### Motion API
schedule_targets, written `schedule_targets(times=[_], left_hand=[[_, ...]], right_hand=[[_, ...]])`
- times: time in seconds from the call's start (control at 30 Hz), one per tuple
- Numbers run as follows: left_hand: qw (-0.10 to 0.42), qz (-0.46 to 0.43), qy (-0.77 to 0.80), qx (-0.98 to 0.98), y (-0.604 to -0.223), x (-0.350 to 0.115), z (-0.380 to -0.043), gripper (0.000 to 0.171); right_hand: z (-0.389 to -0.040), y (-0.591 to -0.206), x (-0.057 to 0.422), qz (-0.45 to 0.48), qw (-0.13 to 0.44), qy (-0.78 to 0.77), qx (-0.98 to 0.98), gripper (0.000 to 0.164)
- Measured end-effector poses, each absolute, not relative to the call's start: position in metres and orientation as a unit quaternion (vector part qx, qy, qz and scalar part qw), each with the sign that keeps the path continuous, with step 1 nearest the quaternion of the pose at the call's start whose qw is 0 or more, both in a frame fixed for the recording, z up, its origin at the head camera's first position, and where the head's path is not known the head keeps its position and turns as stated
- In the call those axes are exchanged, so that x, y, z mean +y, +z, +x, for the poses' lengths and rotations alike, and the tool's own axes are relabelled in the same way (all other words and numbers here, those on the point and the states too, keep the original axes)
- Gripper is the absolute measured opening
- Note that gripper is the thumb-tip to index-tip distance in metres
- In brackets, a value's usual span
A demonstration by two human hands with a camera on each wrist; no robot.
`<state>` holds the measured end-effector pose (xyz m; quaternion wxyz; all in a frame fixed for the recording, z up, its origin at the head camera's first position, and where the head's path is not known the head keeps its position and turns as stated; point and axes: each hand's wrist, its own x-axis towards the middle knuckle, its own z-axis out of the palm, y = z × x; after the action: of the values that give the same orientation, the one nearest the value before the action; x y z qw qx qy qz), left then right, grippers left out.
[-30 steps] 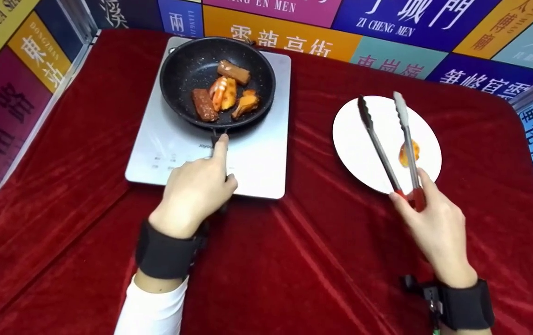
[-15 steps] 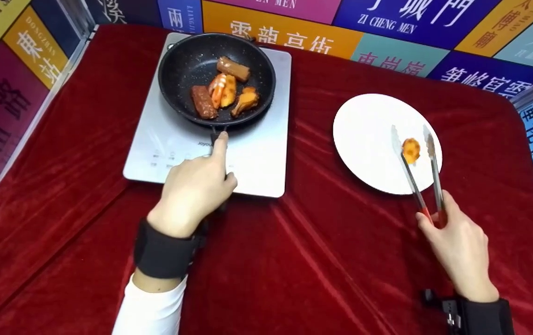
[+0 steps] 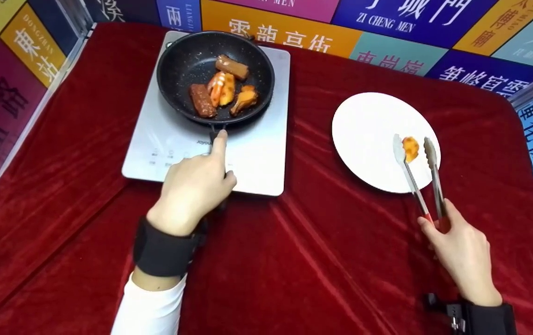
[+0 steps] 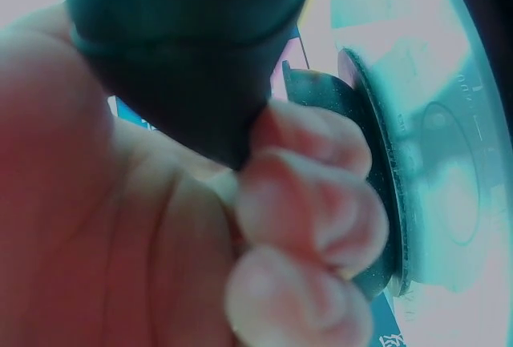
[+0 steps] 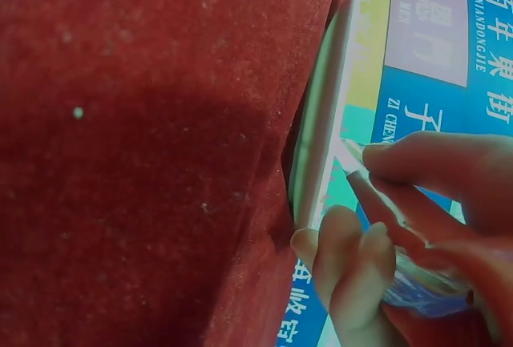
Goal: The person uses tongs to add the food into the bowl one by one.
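Observation:
My left hand (image 3: pixel 196 190) grips the handle of a black frying pan (image 3: pixel 185 70), index finger stretched along it. In the left wrist view the fingers curl beside the dark handle (image 4: pixel 184 58). Two brown meat pieces (image 3: pixel 202 100), a shrimp-like orange piece (image 3: pixel 217 88), a yellow slice (image 3: pixel 227 90) and a golden wing-shaped piece (image 3: pixel 244 100) lie in the pan. At right, my right hand (image 3: pixel 466 253) holds metal tongs (image 3: pixel 399 150) with red grips. Their spread tips flank an orange-yellow slice (image 3: pixel 410 149) on the white plate (image 3: pixel 364 135).
Beneath the pan is a silver induction cooker (image 3: pixel 257 167). A red velvet cloth (image 3: pixel 322 260) covers the table. Colourful panels with printed signs (image 3: pixel 289 35) rise along the back and sides.
My right hand has drawn back toward the right front, and the tongs' tips moved down to either side of the slice, with a narrower spread. The left hand keeps its hold.

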<state>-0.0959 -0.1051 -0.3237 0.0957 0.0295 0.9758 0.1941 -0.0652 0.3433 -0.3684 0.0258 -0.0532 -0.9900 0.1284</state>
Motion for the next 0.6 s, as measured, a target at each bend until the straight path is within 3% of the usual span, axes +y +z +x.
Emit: schedule_targets(times=[0.6], left_hand=[[0.099, 0.031, 0.194, 0.975, -0.324, -0.105, -0.096, 0.073]], right_hand=[[-0.068, -0.374, 0.327, -0.002, 0.019, 0.152, -0.988, 0.048]])
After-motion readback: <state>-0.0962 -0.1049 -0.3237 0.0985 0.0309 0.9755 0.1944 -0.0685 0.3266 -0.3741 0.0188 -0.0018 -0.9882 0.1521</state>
